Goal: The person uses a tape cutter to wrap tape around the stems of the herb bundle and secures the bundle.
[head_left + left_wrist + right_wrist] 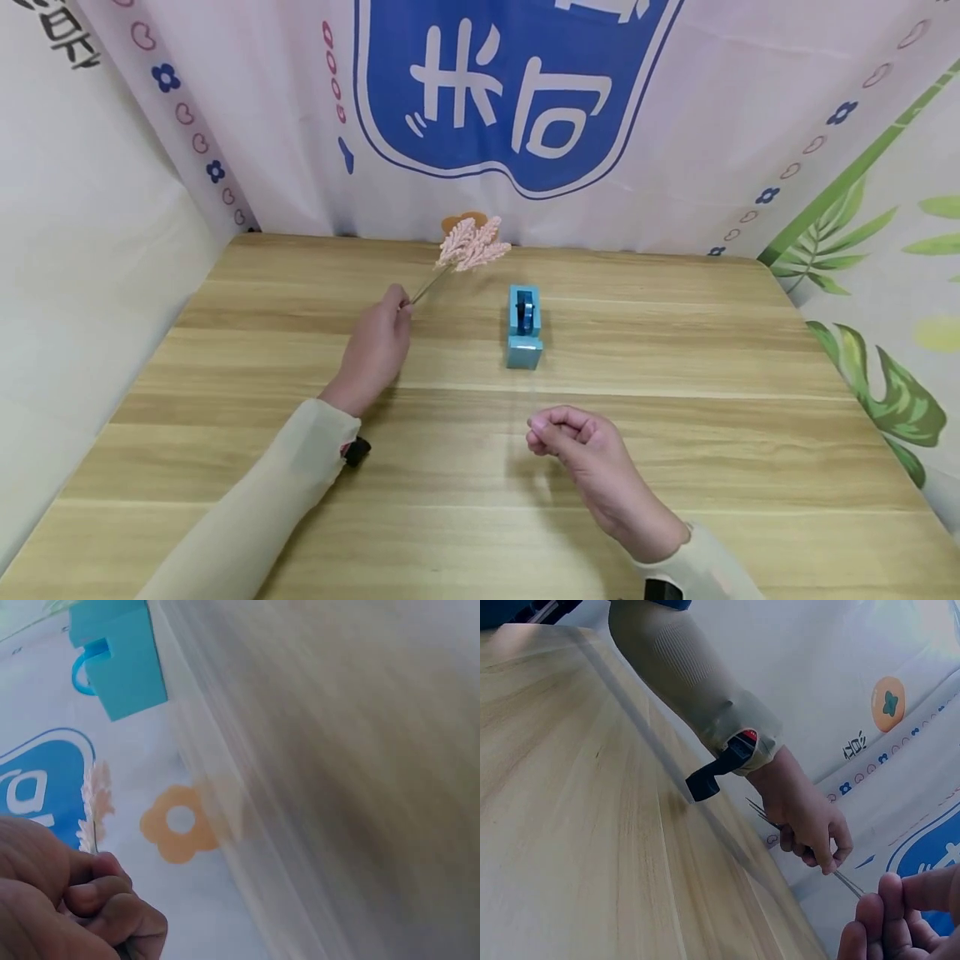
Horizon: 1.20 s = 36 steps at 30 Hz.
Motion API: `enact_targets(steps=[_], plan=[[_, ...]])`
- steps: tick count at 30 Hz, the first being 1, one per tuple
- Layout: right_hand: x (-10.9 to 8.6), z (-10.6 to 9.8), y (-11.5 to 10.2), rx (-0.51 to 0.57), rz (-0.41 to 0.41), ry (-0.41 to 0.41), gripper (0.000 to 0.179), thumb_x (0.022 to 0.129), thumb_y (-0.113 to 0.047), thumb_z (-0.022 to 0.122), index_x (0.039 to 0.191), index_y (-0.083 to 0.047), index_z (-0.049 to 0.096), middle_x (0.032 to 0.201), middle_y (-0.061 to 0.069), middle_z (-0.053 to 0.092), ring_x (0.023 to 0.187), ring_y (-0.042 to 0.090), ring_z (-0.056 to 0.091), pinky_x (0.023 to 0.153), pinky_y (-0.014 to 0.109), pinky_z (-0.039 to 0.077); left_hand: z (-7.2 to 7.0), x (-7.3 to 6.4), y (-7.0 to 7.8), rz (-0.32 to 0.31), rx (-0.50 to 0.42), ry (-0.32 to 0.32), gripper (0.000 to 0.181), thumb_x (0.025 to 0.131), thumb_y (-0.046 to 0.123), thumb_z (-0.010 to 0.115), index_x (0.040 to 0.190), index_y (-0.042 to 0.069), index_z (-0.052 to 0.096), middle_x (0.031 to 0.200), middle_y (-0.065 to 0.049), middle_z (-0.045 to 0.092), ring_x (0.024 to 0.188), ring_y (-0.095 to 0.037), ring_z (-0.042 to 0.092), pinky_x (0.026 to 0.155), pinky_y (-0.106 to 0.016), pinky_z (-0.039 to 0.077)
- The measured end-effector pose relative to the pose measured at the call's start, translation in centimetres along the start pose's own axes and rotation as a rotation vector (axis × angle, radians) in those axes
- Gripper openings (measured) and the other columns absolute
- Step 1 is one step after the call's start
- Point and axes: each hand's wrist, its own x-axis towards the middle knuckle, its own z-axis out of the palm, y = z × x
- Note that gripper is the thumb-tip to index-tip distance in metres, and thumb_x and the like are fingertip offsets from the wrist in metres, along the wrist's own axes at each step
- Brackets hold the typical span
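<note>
My left hand point(367, 350) grips the thin stems point(430, 287) of a sprig of pale pink artificial flowers point(471, 245), whose heads point toward the back of the table. In the right wrist view, the stem ends point(757, 810) stick out behind that hand. A light blue tape dispenser point(524, 353) stands upright to the right of the flowers. Nearer the front, my right hand point(592, 475) pinches with thumb and fingertips together. A faint strip of clear tape point(522, 396) seems to run from the dispenser to those fingertips; its edges are hard to see.
The wood-grain table point(225, 417) has a rounded far right corner. A printed cloth point(300, 150) with a blue emblem hangs behind its back edge. Black wrist straps point(357, 452) are worn at the cream sleeves point(255, 492).
</note>
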Motion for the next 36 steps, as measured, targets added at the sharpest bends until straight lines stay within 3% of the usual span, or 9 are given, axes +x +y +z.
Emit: enact_targets(steps=[3, 11, 19, 24, 28, 36], plan=[[0.0, 0.0, 0.0, 0.000, 0.001, 0.001, 0.010, 0.100, -0.005, 0.066, 0.105, 0.003, 0.068, 0.086, -0.006, 0.075, 0.087, 0.008, 0.070, 0.089, 0.024, 0.059, -0.8, -0.6, -0.4, 0.035, 0.013, 0.026, 0.016, 0.113, 0.016, 0.046, 0.110, 0.004, 0.057, 0.069, -0.008, 0.052, 0.055, -0.019, 0.044, 0.051, -0.030, 0.035], [0.0, -0.1, -0.2, -0.003, -0.006, 0.010, 0.015, 0.101, -0.006, 0.066, 0.108, 0.007, 0.066, 0.086, -0.007, 0.075, 0.087, 0.008, 0.070, 0.089, 0.023, 0.058, -3.7, -2.7, -1.9, 0.080, -0.007, 0.020, 0.016, 0.110, 0.020, 0.054, 0.107, 0.008, 0.065, 0.068, -0.006, 0.055, 0.056, -0.015, 0.043, 0.051, -0.028, 0.036], [-0.1, -0.2, -0.2, -0.005, -0.009, 0.014, 0.011, 0.101, -0.006, 0.065, 0.106, 0.004, 0.068, 0.086, -0.007, 0.075, 0.087, 0.008, 0.069, 0.089, 0.023, 0.058, -6.4, -5.3, -3.4, 0.216, -0.021, 0.042, 0.009, 0.105, 0.010, 0.062, 0.100, 0.013, 0.068, 0.064, 0.003, 0.048, 0.055, -0.005, 0.039, 0.051, -0.023, 0.036], [-0.2, -0.3, -0.2, -0.004, -0.014, 0.009, 0.011, 0.102, -0.006, 0.065, 0.105, 0.003, 0.067, 0.087, -0.006, 0.075, 0.088, 0.008, 0.069, 0.089, 0.023, 0.058, -7.7, -6.5, -4.3, 0.251, -0.054, -0.005, 0.014, 0.103, 0.006, 0.065, 0.096, 0.018, 0.068, 0.065, 0.008, 0.045, 0.055, -0.002, 0.039, 0.050, -0.021, 0.036], [-0.2, -0.3, -0.3, -0.002, -0.015, 0.007, 0.008, 0.102, -0.006, 0.065, 0.103, 0.001, 0.068, 0.086, -0.007, 0.075, 0.088, 0.008, 0.069, 0.089, 0.023, 0.058, -8.4, -7.4, -5.0, 0.267, -0.044, -0.080, 0.015, 0.102, 0.005, 0.066, 0.095, 0.017, 0.070, 0.068, 0.011, 0.046, 0.058, 0.000, 0.039, 0.051, -0.021, 0.037], [-0.3, -0.2, -0.4, -0.005, -0.015, 0.017, 0.011, 0.101, -0.006, 0.065, 0.106, 0.004, 0.067, 0.088, -0.004, 0.076, 0.088, 0.008, 0.070, 0.090, 0.024, 0.058, -8.2, -8.5, -5.6, 0.302, -0.101, -0.226, 0.019, 0.098, 0.001, 0.069, 0.091, 0.019, 0.069, 0.070, 0.015, 0.049, 0.061, 0.003, 0.041, 0.052, -0.021, 0.040]])
